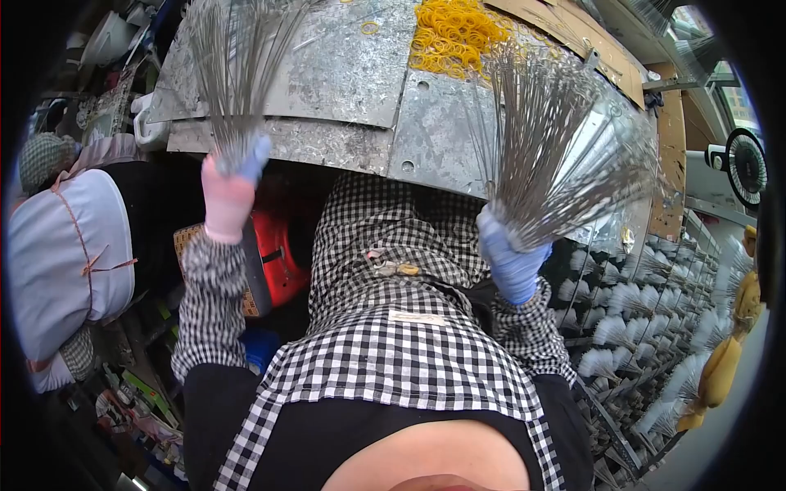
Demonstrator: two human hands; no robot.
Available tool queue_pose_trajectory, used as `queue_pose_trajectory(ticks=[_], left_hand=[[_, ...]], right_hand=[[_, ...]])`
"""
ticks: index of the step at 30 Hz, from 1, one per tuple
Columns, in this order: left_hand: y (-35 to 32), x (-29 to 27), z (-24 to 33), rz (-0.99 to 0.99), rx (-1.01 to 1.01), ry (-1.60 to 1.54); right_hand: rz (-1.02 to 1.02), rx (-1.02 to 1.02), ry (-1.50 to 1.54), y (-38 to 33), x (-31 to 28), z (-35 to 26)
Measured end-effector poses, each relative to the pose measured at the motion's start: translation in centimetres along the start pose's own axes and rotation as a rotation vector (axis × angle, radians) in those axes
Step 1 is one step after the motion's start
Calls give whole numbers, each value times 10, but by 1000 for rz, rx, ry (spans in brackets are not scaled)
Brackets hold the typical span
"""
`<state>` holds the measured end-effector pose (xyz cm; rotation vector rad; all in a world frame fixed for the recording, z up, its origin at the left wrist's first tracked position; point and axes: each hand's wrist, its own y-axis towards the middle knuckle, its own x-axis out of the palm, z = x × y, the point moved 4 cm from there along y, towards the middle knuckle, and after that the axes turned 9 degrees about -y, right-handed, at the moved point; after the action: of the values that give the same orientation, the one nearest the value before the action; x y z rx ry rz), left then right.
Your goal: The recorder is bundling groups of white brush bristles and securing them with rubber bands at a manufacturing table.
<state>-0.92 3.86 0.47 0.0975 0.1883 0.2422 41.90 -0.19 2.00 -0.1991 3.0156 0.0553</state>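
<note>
My left hand [229,192], in a pink glove with blue over the fingers, is closed round the lower end of a bundle of thin grey metal wires [239,78]. Those wires fan upward over the left part of the metal-topped table [327,90]. Farther right, my right hand [513,255] in a blue glove grips a thicker bundle of similar wires [544,147]. Its strands spread up and to the right, and small loops seem to show at their far ends. Both bundles are somewhat smeared by motion. The gloves hide the gripped ends.
A heap of yellow rubber bands [454,37] lies at the table's far side. Racks of pale brush-like tufts [630,327] stand at right, below a black fan [747,168]. Left of me is a person in a white apron [74,245]. A red container [278,258] sits under the table edge.
</note>
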Motion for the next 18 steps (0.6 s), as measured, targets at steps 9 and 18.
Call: queue_pose_trajectory(ticks=[9, 18], left_hand=[[122, -4, -23, -92, 2, 1511], [88, 1, 26, -117, 540, 1299]], right_hand=[[-260, 829, 223, -34, 54, 55], [-214, 786, 300, -44, 65, 71]])
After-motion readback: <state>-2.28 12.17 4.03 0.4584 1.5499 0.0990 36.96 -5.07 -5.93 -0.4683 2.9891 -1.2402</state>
